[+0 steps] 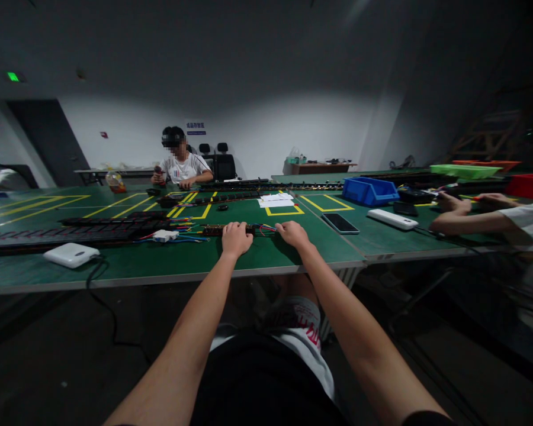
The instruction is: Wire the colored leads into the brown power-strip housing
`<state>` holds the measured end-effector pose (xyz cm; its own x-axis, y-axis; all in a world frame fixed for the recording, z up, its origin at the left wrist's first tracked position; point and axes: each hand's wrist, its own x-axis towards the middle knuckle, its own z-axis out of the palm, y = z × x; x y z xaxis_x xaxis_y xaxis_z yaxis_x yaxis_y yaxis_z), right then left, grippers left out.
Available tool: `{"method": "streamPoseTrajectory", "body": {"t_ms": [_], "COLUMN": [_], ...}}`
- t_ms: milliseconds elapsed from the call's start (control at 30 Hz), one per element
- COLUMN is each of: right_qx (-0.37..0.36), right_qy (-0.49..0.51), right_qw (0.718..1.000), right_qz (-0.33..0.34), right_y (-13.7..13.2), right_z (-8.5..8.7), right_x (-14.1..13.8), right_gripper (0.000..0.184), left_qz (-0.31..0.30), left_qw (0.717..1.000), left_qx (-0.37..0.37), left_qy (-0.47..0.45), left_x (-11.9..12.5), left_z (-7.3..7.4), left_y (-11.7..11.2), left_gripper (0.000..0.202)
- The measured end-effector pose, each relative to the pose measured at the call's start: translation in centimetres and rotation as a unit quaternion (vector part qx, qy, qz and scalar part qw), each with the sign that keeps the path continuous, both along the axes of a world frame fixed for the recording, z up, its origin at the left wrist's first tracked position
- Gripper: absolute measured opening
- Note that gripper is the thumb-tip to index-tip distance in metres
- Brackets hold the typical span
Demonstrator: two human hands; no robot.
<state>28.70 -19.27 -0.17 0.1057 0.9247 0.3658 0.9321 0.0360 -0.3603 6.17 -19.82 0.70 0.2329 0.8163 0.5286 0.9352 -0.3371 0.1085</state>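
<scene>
On the green table (288, 254), my left hand (237, 239) lies over a long dark strip (212, 230) with coppery parts along it, its fingers closed on the strip's right end. Thin red, blue and green wires (265, 229) run from that end to the right. My right hand (293, 234) is closed in a pinch at the wires' far ends; its fingertips are partly hidden. To the left of my left hand sits a white connector (165, 236) with blue wires, beside several more dark strips (93, 232) lying side by side.
A white power bank (71, 255) with a black cable lies at front left. To the right are a phone (340, 223), a white device (391, 219) and a blue bin (369, 190). Papers (276, 200) lie ahead. One co-worker (184, 165) sits opposite; another's hands (455, 204) work at right.
</scene>
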Motion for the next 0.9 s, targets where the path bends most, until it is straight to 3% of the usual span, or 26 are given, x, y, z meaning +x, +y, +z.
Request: {"method": "streamPoseTrajectory", "body": {"t_ms": [167, 300, 433, 567, 700, 833, 900], "right_qx": [0.020, 0.016, 0.002, 0.034, 0.041, -0.010, 0.002], "right_qy": [0.014, 0.043, 0.037, 0.048, 0.050, 0.038, 0.028], "right_qw": [1.000, 0.999, 0.999, 0.998, 0.998, 0.999, 1.000], "right_qz": [-0.001, 0.018, 0.026, 0.017, 0.007, 0.012, 0.013], "right_y": [0.4, 0.7, 0.7, 0.3, -0.2, -0.6, -0.6], "right_z": [-0.2, -0.7, -1.0, -0.7, -0.1, 0.4, 0.5], "right_x": [0.2, 0.5, 0.6, 0.5, 0.2, -0.1, -0.1], "right_gripper": [0.044, 0.030, 0.038, 0.040, 0.026, 0.041, 0.044], "left_qz": [0.009, 0.010, 0.004, 0.004, 0.001, 0.004, 0.003], "left_qw": [1.000, 1.000, 1.000, 1.000, 1.000, 1.000, 1.000], "left_qx": [0.006, 0.000, -0.005, -0.003, 0.004, 0.005, 0.003], "left_qy": [-0.004, -0.008, -0.009, -0.007, -0.005, -0.003, -0.004], "left_x": [0.1, 0.1, 0.1, 0.0, 0.0, 0.0, 0.0], "left_z": [-0.2, -0.2, -0.1, -0.2, -0.3, -0.3, -0.2], "left_y": [0.1, 0.1, 0.1, 0.2, 0.2, 0.2, 0.2], "left_gripper": [0.035, 0.035, 0.035, 0.035, 0.036, 0.036, 0.036]}}
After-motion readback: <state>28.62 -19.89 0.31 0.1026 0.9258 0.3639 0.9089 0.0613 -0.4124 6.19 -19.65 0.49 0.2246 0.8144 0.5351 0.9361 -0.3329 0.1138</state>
